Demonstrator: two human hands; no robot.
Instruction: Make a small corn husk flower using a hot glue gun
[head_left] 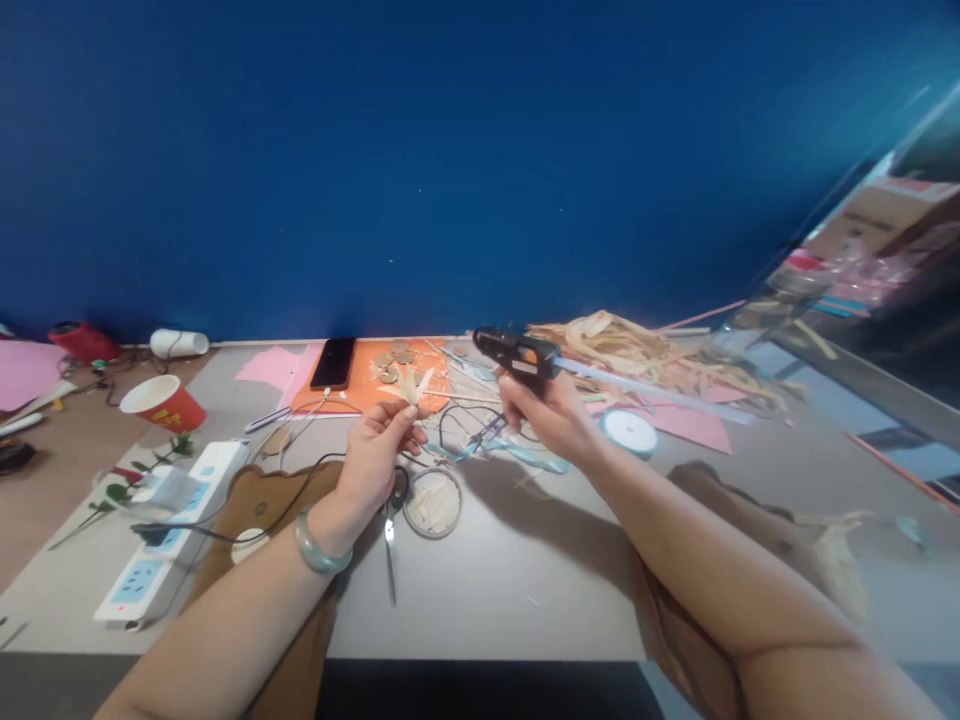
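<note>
My left hand (375, 450) pinches a pale, pointed piece of dried husk (412, 386) between thumb and fingertips. In my right hand (553, 418) is a black hot glue gun (525, 360), its nozzle directed to the left and a long translucent glue stick (652, 384) sticking out of its back. The nozzle stays apart from the husk piece. Below my hands lie a small round dish (459, 512) with pale scraps and a pair of scissors (390, 545), whose handles are partly covered by my left hand.
A phone (334, 362) lies on orange paper (364, 378) at the back. Raffia-like strips (611, 340) heap behind my right hand, near a ribbon spool (630, 432). Left are a power strip (135, 585) with cables and a red paper cup (176, 408). A blue wall (465, 180) bounds the table.
</note>
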